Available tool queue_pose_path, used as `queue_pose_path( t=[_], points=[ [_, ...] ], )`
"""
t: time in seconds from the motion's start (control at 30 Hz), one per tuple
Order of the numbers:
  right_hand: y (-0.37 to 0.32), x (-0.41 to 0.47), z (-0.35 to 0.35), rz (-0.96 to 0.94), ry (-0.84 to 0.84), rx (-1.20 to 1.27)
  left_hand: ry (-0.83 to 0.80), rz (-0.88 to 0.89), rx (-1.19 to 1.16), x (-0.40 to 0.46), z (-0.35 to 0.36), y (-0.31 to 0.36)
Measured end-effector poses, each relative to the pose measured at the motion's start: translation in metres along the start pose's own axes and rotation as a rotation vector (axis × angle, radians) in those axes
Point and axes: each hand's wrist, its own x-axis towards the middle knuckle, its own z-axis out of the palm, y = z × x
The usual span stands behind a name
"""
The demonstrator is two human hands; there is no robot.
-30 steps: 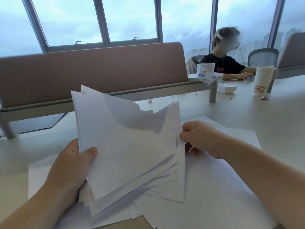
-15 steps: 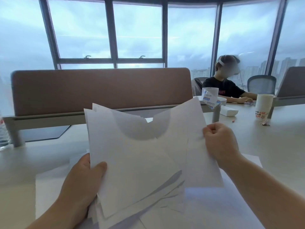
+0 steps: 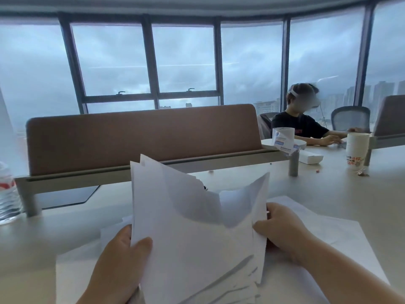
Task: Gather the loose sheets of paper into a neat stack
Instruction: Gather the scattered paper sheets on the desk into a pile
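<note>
Your left hand point(image 3: 122, 264) grips the left edge of an uneven bundle of white paper sheets point(image 3: 192, 238), thumb curled over the front. Your right hand point(image 3: 278, 229) pinches its right edge. The bundle stands upright above the table point(image 3: 328, 187), its long axis vertical, its corners fanned out and pointing up toward the brown desk divider point(image 3: 142, 137). More loose sheets point(image 3: 324, 233) lie flat on the table beneath. A water bottle point(image 3: 8, 194) stands far left; paper cups point(image 3: 356, 150) stand far right.

Office by tall windows point(image 3: 184, 60) under grey sky

A pale table point(image 3: 328, 185) carries a brown divider panel point(image 3: 142, 137); behind it dark frames split the glass, 1 mesh chair point(image 3: 350, 119) stands far right, and hazy towers point(image 3: 381, 93) show outside in dim, flat daylight.
</note>
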Motion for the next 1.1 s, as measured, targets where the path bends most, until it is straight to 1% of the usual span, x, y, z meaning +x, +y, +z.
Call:
queue_pose_path(
  t=[0.1, 0.23, 0.33, 0.43, 0.53, 0.67, 0.7, 0.83, 0.9, 0.93, 1.0, 1.03, 1.1],
  points=[
    [-0.005, -0.007, 0.003, -0.028, -0.047, -0.033, 0.0, 0.013, -0.046, 0.0, -0.001, 0.0],
    [-0.005, -0.006, 0.002, -0.051, -0.015, -0.053, 0.067, 0.023, -0.163, 0.003, -0.004, -0.004],
    [-0.001, -0.003, 0.003, -0.001, -0.026, 0.085, 0.126, 0.043, -0.207, 0.007, -0.009, -0.008],
    [-0.001, -0.003, 0.004, 0.043, -0.108, 0.248, 0.114, 0.043, -0.204, 0.009, -0.011, -0.011],
    [0.001, -0.005, 0.01, 0.051, -0.14, 0.27, 0.064, 0.026, -0.172, 0.009, -0.006, -0.013],
    [-0.005, -0.014, 0.012, -0.054, -0.16, 0.123, -0.01, 0.069, -0.112, 0.014, -0.001, -0.008],
    [-0.009, -0.017, 0.012, -0.056, -0.185, 0.095, -0.04, 0.098, -0.093, 0.013, -0.001, -0.006],
    [-0.018, -0.015, 0.014, -0.043, -0.406, 0.001, -0.184, 0.171, 0.031, 0.01, 0.0, -0.006],
    [-0.019, -0.015, 0.011, -0.048, -0.441, -0.014, -0.216, 0.19, 0.07, 0.012, 0.002, -0.01],
    [-0.02, -0.016, 0.01, -0.053, -0.444, -0.048, -0.225, 0.198, 0.084, 0.011, 0.001, -0.01],
    [-0.019, -0.012, 0.013, -0.074, -0.415, -0.074, -0.189, 0.138, 0.116, 0.005, -0.001, -0.005],
    [-0.015, -0.009, 0.015, -0.067, -0.376, -0.049, -0.169, 0.107, 0.143, 0.004, -0.002, -0.005],
    [-0.009, -0.007, 0.02, -0.032, -0.276, 0.033, -0.069, 0.065, 0.278, 0.001, -0.004, -0.01]
  ],
)
